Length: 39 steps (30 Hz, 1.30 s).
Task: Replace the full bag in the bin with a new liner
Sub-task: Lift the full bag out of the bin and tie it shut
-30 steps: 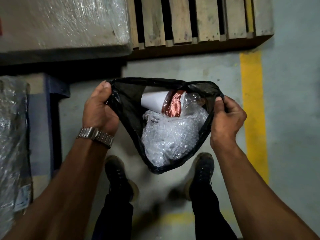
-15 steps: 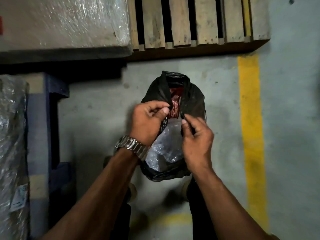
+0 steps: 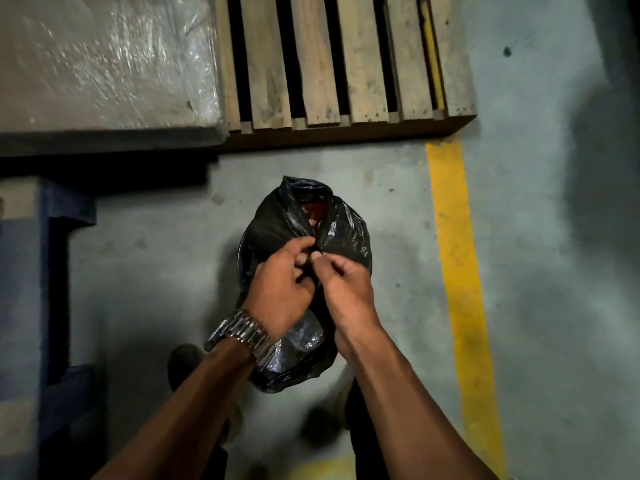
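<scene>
A full black bin bag point(image 3: 346, 230) hangs in front of me above the grey floor, its mouth pulled nearly closed. A red-printed item point(image 3: 313, 214) shows through the narrow gap at the top, and clear crumpled plastic point(image 3: 304, 336) shows lower down. My left hand point(image 3: 280, 289), with a metal watch at the wrist, pinches the bag's rim from the left. My right hand point(image 3: 349, 289) pinches the rim from the right, its fingertips touching the left hand's. No bin or new liner is in view.
A wooden pallet point(image 3: 346, 64) lies ahead, with a plastic-wrapped slab point(image 3: 104, 64) on its left part. A blue pallet point(image 3: 52, 271) is at the left. A yellow floor line point(image 3: 457, 271) runs along the right. My shoes point(image 3: 183, 362) stand below the bag.
One second ago both hands held the bag's mouth wide open. They have come together at the middle, gathering the rim, and the opening has narrowed to a slit.
</scene>
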Tool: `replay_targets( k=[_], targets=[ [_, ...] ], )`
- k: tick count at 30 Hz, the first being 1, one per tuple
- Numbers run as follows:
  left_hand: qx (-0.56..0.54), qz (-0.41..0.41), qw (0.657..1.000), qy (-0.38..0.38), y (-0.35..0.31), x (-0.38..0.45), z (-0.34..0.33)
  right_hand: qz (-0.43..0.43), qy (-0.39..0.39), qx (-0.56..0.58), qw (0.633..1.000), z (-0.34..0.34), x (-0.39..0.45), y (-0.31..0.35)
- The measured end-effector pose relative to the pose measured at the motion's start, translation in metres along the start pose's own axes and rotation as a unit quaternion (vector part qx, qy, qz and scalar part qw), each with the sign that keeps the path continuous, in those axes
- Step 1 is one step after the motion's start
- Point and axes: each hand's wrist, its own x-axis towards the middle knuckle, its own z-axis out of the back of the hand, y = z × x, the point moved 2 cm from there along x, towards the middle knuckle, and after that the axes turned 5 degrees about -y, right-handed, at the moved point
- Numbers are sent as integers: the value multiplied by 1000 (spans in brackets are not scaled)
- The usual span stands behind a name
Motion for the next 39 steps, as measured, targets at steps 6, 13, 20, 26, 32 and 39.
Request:
replay_targets(
  k=[6, 13, 20, 26, 32, 39],
  targets=[
    [71, -36, 996, -33, -3, -31, -8, -11, -40, 1, 999, -9, 6, 1],
    [179, 24, 974, -134, 39, -58, 15, -35, -84, -4, 996, -6, 13, 2],
    [275, 114, 953, -57, 78, -91, 45, -26, -88, -6, 996, -1, 13, 9],
    [253, 188, 949, -10, 76, -101, 49, -24, -89, 3, 996, 1, 14, 19],
    [-38, 276, 956, -92, 60, -109, 52, -32, -79, 7, 996, 3, 15, 24],
    [-9, 156, 978, -138, 42, -102, 81, -28, -78, -22, 996, 7, 17, 24]
  ],
)
